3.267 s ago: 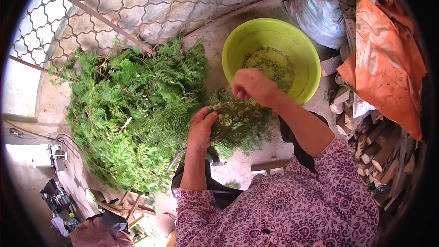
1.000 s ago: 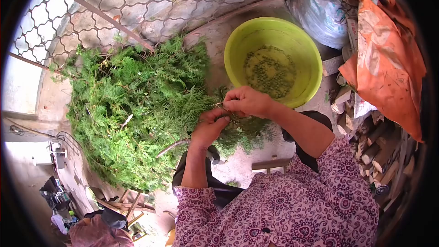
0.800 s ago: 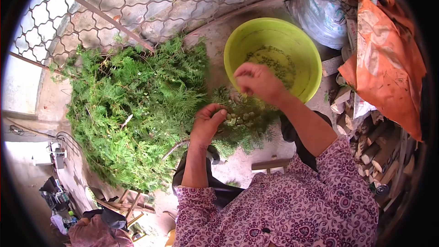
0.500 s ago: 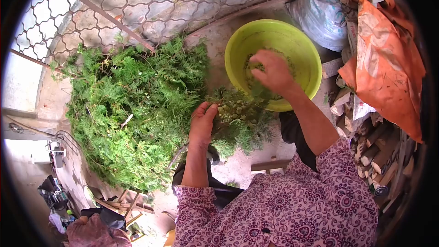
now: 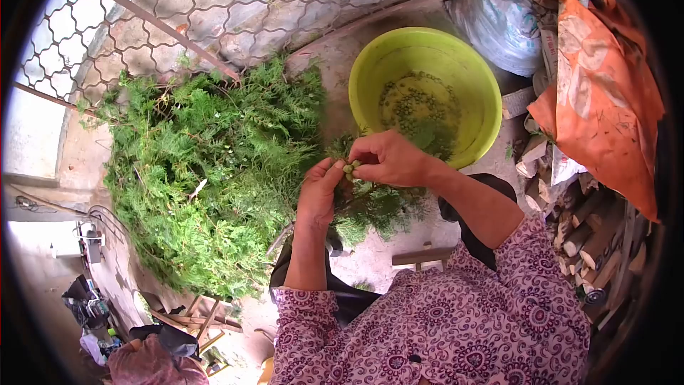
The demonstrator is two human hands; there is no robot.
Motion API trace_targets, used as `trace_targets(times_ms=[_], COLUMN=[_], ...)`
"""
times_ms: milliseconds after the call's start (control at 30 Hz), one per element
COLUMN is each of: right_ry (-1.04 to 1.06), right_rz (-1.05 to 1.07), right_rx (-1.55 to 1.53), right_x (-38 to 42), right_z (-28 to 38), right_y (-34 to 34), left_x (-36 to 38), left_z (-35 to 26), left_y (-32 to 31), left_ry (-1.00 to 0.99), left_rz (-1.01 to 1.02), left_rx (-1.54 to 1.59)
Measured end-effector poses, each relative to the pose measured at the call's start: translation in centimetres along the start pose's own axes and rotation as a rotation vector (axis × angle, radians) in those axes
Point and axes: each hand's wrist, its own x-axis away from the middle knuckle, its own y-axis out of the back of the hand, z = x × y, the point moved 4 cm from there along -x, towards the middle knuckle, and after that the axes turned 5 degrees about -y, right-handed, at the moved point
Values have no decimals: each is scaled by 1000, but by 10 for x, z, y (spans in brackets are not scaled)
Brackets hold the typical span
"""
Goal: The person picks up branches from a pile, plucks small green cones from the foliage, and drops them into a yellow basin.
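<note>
Green cones (image 5: 350,169) are seen in the head view, pinched by the thumb and finger of the right hand (image 5: 392,160), likely because they are small. By the left hand (image 5: 318,189), the branch (image 5: 385,203) seems to be gripped just beside them, perhaps so it is kept steady. The tub (image 5: 470,85), with little balls (image 5: 420,103) on its bottom, is set near the right hand, and the leafy pile (image 5: 206,178) is heaped near the left, probably so both can be reached.
</note>
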Motion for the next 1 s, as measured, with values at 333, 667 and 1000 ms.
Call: trace_targets(times_ms=[333, 667, 1000], right_ry=[-334, -64, -317], right_rz=[296, -6, 108], right_rx=[-886, -160, -698], right_x=[2, -10, -2], right_z=[5, -12, -11], right_y=[10, -13, -6], left_x=[5, 1, 1], left_z=[-4, 6, -1], left_y=[2, 3, 5], left_ry=[-70, -35, -89], left_rz=[1, -91, -257], left_rx=[108, -58, 82])
